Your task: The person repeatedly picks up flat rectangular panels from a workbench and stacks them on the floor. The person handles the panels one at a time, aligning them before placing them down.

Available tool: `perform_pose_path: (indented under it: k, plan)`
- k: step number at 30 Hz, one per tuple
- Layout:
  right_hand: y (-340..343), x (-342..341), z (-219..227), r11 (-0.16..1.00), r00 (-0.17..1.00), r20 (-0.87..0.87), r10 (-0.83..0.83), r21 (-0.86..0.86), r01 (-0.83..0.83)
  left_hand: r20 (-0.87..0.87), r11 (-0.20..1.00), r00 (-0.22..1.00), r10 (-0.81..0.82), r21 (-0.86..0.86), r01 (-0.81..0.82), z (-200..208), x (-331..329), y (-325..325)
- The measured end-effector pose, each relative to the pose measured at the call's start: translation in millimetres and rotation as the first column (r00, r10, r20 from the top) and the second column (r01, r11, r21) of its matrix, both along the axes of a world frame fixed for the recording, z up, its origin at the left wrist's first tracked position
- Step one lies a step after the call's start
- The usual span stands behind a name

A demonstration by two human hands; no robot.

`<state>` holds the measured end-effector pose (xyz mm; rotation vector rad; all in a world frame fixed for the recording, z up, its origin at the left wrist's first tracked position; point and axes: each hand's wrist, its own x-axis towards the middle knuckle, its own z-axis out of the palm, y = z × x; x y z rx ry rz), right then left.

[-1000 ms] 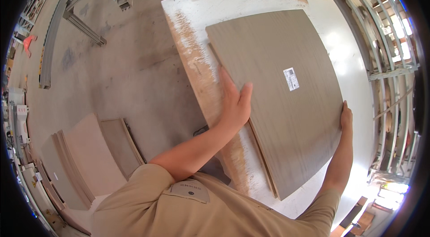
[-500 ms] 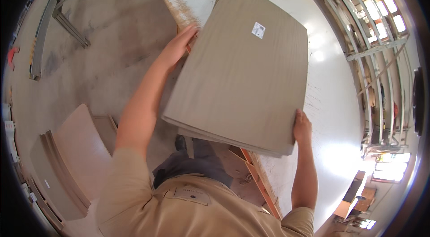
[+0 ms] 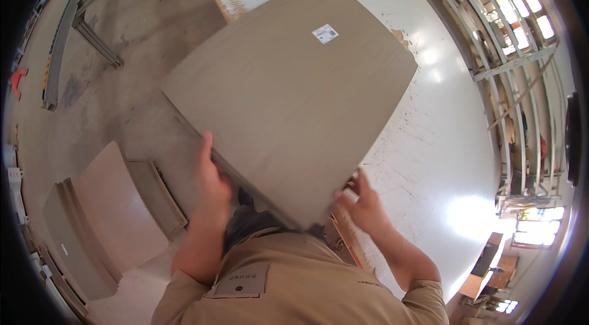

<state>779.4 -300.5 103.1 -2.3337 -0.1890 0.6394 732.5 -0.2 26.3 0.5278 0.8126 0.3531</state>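
A stack of flat grey-brown wood-grain panels point(image 3: 288, 98) with a small white label on top lies tilted in front of me, partly over the white worktable and partly over its left edge. My left hand point(image 3: 215, 187) is closed on the near-left edge of the stack, its fingertips at the panel side. At the near-right edge is my right hand point(image 3: 367, 205), slightly blurred. Its thumb touches the panel edge, while the thumb and forefinger stand apart. What lies under the stack is hidden.
The white worktable point(image 3: 442, 147) has scuffed, chipped edges. More panels lean at the lower left, among them a pale sheet point(image 3: 126, 202) and grey-brown boards point(image 3: 80, 245). A metal conveyor frame point(image 3: 92, 33) stands at the upper left. Metal racking point(image 3: 518, 73) runs along the right.
The stack has turned clockwise, and its near corners have swung leftward. My left hand has come down toward me to the near edge. My right hand has shifted left along the panels' side.
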Motion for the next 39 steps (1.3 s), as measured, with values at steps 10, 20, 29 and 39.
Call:
perform_pose_path:
  k: [10,20,29,39]
  plan:
    - [-16.5,346.8,28.0,0.999,0.944,0.329,-0.035,-0.014,0.042,-0.233,0.934,0.970,-0.076,0.325,0.151,-1.7,35.2,123.5]
    - [-47.8,348.9,-43.3,0.930,0.984,-0.033,0.173,0.336,-0.152,-0.169,0.940,0.985,-0.039,0.327,0.094,-15.5,-6.8,114.6]
    - [-56.6,234.0,-27.4,0.794,0.940,-0.340,-0.044,0.559,0.239,-0.267,0.981,0.948,-0.174,0.034,0.190,-14.2,-55.1,135.4]
    - [-16.2,306.4,-58.9,0.759,0.924,-0.346,-0.165,0.554,0.342,-0.124,0.984,0.985,-0.117,-0.150,0.098,-42.3,-106.2,123.8]
